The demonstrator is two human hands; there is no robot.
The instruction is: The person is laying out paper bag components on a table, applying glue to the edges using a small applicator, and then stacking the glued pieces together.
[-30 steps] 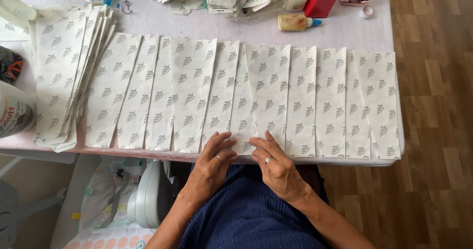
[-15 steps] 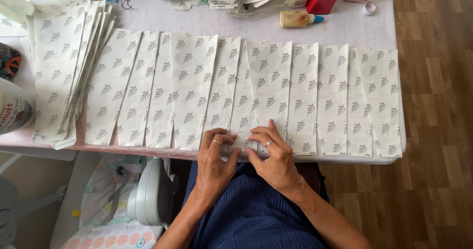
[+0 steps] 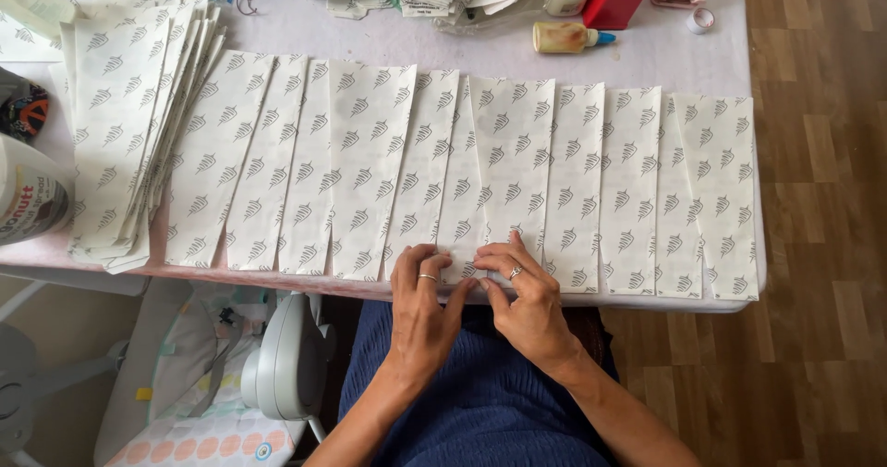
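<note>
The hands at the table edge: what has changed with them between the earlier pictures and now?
The left hand and right hand, flat and apart on the paper sheet a second ago, drew together and now pinch its lower edge between the fingertips. The row of printed sheets, the stack at the left and the glue bottle stayed where they were.

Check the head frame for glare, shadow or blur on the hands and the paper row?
Head view: soft, even daylight, no hard glare on the printed paper sheets; only faint shadow under the left hand and right hand. Both hands are sharp, rings readable. Slight wide-angle bend along the table edge. The top of the table is cropped and the white jug is cut off at the left.
</note>
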